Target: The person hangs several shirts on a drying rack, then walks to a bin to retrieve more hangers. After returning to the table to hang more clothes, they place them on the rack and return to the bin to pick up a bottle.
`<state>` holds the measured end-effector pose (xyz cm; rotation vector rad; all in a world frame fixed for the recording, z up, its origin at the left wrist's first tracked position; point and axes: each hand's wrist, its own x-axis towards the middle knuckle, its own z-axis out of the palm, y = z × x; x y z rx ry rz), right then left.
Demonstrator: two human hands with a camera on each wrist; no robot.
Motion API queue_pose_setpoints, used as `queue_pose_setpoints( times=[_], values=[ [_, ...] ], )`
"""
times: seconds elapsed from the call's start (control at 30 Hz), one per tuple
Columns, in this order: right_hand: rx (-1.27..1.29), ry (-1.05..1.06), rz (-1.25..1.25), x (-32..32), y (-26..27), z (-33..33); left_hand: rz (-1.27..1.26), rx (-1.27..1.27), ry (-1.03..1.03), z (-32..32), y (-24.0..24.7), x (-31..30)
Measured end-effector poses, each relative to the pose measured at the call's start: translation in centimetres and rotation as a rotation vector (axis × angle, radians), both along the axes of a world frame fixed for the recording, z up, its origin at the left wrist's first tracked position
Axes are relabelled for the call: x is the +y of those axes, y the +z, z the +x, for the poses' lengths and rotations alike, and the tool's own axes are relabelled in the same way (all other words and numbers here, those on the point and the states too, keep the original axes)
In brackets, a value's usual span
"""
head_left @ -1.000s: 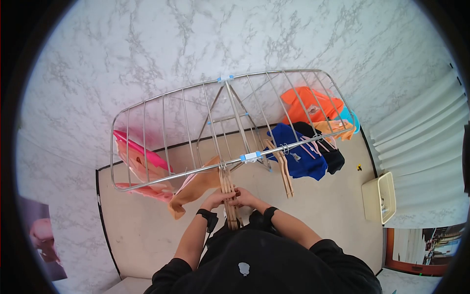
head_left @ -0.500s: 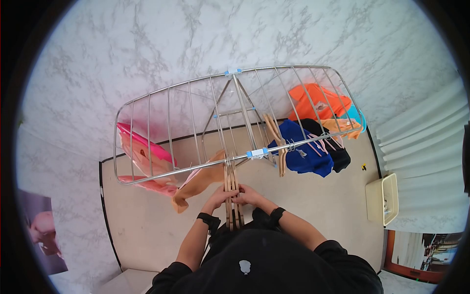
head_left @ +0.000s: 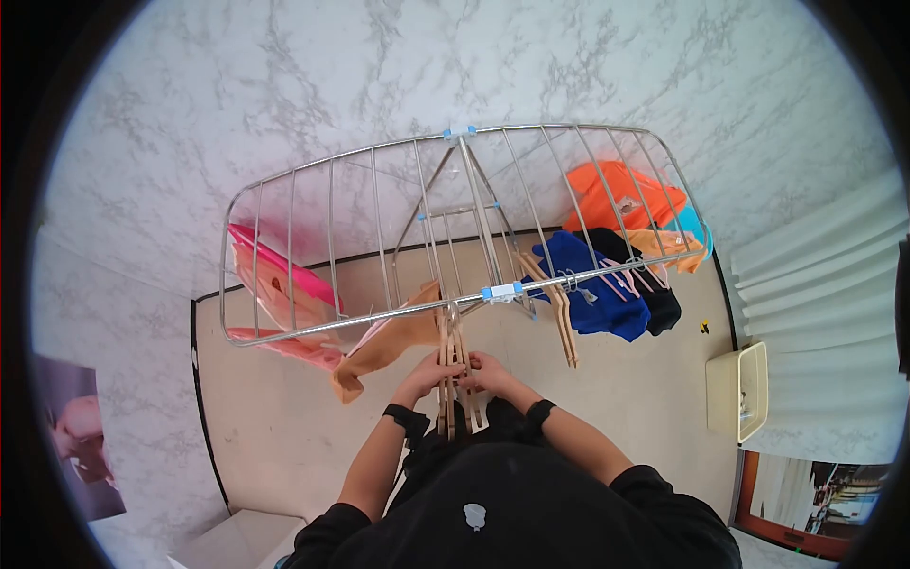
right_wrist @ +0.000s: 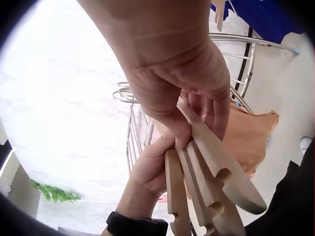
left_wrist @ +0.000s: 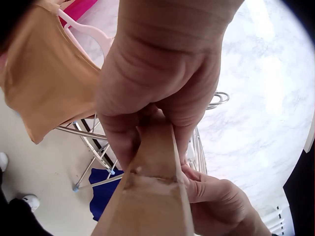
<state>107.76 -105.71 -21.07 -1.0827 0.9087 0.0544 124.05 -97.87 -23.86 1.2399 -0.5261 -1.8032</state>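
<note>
Down at the near rail of the drying rack, clamping a bunch of wooden hangers from both sides. Gripping with the left hand, fingers and thumb curled tight round the top of one flat arm. Pinching from the other side with the right hand, fingers curled over the fanned stack and touching the left hand. Tops of the bunch up at the rail, just left of the blue plastic clip; lower ends dangling in front of the dark sleeves.

Tight on the left: right up against a tan garment, soft and draped, with pink garments beyond it at the rack's rounded corner. More room on the right: a stretch of bare rail up to a lone wooden hanger, then a blue garment, a black garment and an orange garment, packed toward the far corner. Open beige floor underneath. Well off to the right, a cream bin.

Smooth pale wood, flat and slim, notched near the ends, edges rounded. Thin shiny metal rods across the rack, evenly spaced, splayed legs beneath. Behind it all, a grey-veined marble wall.
</note>
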Motion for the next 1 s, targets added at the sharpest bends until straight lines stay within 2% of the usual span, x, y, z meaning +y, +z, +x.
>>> queue_pose_setpoints(
  times=[0.1, 0.3, 0.33, 0.47, 0.53, 0.7, 0.83, 1.0],
  values=[
    [0.074, -0.019, 0.013, -0.6, -3.7, 0.0, 0.047, -0.081, 0.014, -0.3, -3.9, -0.6],
    [0.128, -0.063, -0.181, -0.6, -8.2, 0.0, 0.123, -0.060, 0.087, -1.5, -5.0, -1.1],
    [0.164, -0.039, -0.250, -0.6, -8.1, -0.1, 0.123, -0.059, 0.085, -1.5, -5.1, -1.1],
    [0.120, -0.055, -0.214, -0.8, -7.5, -0.3, 0.102, -0.162, 0.023, -1.3, -5.7, -1.2],
    [0.049, -0.052, -0.066, -0.7, -6.8, -0.9, 0.097, -0.193, 0.019, -1.1, -5.6, -0.8],
    [-0.014, -0.058, -0.094, -0.6, -3.9, -2.0, 0.078, -0.036, -0.004, -1.2, -1.3, 0.0],
    [-0.092, -0.171, -0.043, -0.8, -3.7, -1.3, 0.045, -0.094, 0.070, -0.8, -2.0, -1.0],
    [-0.081, -0.190, 0.017, -1.6, -3.2, -0.4, 0.045, -0.209, 0.187, -0.7, -4.9, -2.7]
  ],
)
